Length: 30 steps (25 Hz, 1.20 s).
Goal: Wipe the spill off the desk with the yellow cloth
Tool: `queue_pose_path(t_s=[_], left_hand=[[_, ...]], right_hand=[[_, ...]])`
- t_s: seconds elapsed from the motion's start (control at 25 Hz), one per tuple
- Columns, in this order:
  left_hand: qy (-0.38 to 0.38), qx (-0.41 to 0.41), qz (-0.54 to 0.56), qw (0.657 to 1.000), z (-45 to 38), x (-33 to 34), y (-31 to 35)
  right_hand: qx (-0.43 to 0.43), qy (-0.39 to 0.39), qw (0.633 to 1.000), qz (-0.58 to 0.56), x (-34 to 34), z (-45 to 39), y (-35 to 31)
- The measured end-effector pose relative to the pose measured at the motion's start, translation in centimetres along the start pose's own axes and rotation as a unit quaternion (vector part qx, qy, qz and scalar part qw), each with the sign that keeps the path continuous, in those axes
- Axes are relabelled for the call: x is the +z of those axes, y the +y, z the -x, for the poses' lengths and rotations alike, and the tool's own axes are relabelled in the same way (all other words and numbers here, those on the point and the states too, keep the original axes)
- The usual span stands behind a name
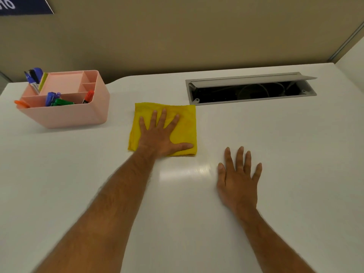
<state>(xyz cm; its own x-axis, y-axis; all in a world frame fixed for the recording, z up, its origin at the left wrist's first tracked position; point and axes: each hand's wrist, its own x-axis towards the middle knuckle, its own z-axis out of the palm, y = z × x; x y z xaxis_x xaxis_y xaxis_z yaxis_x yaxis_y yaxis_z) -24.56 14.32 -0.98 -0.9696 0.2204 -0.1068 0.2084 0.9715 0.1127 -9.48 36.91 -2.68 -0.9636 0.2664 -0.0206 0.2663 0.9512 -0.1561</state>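
Observation:
A folded yellow cloth (185,127) lies flat on the white desk (295,154), near its middle. My left hand (161,134) presses on the cloth with the palm down and the fingers spread. My right hand (239,178) rests flat on the bare desk, to the right of the cloth and closer to me, fingers apart and holding nothing. A glossy patch (189,172) shows on the desk just in front of the cloth. I cannot make out a distinct spill.
A pink desk organiser (78,115) with several coloured markers stands at the back left. An open grey cable hatch (250,89) with cables inside is set into the desk at the back right. A beige partition wall (177,36) runs behind the desk.

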Motion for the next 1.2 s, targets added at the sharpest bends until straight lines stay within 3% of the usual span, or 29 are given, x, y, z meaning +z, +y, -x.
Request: queue_pose_path(t_s=[0.32, 0.64, 0.88, 1.2], left_hand=[[-0.035, 0.208, -0.074, 0.975, 0.8, -0.4, 0.9], [-0.054, 0.292, -0.105, 0.949, 3.5, 0.1, 2.6], [-0.039, 0.255, -0.080, 0.963, 7.0, 1.0, 4.0], [-0.007, 0.138, -0.022, 0.990, 12.6, 2.4, 6.3]], right_hand=[[0.004, 0.002, 1.000, -0.013, 0.0, -0.1, 0.0], [0.006, 0.001, 1.000, -0.018, 0.0, -0.1, 0.1], [0.011, 0.005, 0.997, -0.073, -0.6, -0.1, 0.1], [-0.005, -0.008, 0.995, -0.101, -1.0, 0.2, 0.3]])
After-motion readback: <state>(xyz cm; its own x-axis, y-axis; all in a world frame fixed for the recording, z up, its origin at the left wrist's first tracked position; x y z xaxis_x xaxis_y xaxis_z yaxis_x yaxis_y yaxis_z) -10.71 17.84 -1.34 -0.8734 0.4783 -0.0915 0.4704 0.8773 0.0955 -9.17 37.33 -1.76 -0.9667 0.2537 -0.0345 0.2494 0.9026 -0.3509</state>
